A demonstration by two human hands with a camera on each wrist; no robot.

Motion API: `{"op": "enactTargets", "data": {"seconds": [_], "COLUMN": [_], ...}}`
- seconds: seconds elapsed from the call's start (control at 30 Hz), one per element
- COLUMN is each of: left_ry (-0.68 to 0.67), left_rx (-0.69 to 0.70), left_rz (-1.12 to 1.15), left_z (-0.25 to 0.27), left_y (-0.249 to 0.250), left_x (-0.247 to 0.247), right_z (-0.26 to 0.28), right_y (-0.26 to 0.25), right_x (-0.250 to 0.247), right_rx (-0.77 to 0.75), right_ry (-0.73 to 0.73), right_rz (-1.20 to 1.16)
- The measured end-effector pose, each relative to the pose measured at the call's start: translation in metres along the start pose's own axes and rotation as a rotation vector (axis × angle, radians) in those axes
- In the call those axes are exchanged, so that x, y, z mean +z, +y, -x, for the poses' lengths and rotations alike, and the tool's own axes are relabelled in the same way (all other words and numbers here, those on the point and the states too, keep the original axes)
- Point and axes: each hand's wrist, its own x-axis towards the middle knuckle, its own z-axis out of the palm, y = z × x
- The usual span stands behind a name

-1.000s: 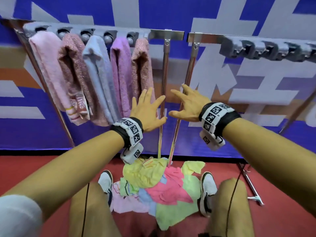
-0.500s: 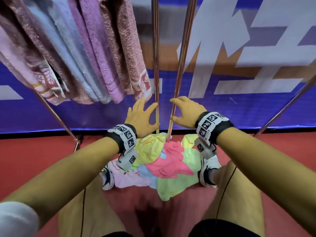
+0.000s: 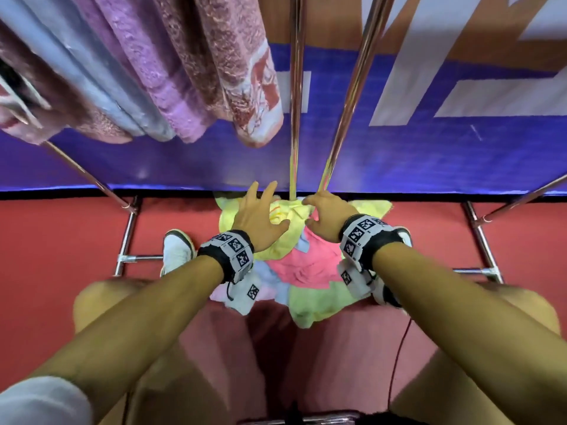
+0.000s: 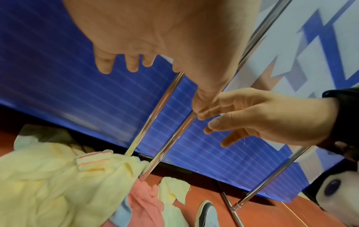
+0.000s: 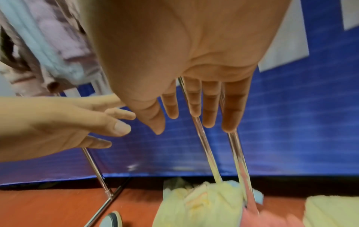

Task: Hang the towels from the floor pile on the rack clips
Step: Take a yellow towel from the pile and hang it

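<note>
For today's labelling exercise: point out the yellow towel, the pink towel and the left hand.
yellow towel (image 3: 283,245): head view, its top fold.
pink towel (image 3: 310,262): head view, its middle.
left hand (image 3: 256,217): head view, its back.

The left hand (image 4: 155,38) hangs with straight fingers above the towel pile (image 4: 64,184) on the red floor (image 4: 204,184). The right hand (image 4: 262,116), maybe loosely curled, holds nothing.
</note>
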Motion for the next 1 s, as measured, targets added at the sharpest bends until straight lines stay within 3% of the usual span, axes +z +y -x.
{"op": "enactTargets", "data": {"seconds": [0.23, 0.4, 0.63, 0.83, 1.0], "left_ry": [-0.152, -0.224, -0.191, -0.109, -0.092], "left_rx": [-0.079, -0.199, -0.348, -0.377, -0.390], "left_rz": [-0.033, -0.014, 0.115, 0.187, 0.227], "left_z": [-0.029, -0.042, -0.053, -0.055, -0.056], "left_y": [-0.035, -0.072, -0.115, -0.146, -0.149], "left_x": [0.065, 0.107, 0.152, 0.178, 0.185], "right_z": [-0.049, -0.080, -0.124, -0.158, -0.188], "right_y": [0.018, 0.036, 0.049, 0.064, 0.075], "right_x": [0.087, 0.127, 0.176, 0.201, 0.215], "right_rx": [0.083, 0.108, 0.103, 0.129, 0.203], "right_ry": [-0.209, -0.213, -0.251, -0.140, -0.128], "right_rz": [-0.022, -0.050, -0.019, 0.078, 0.088]}}
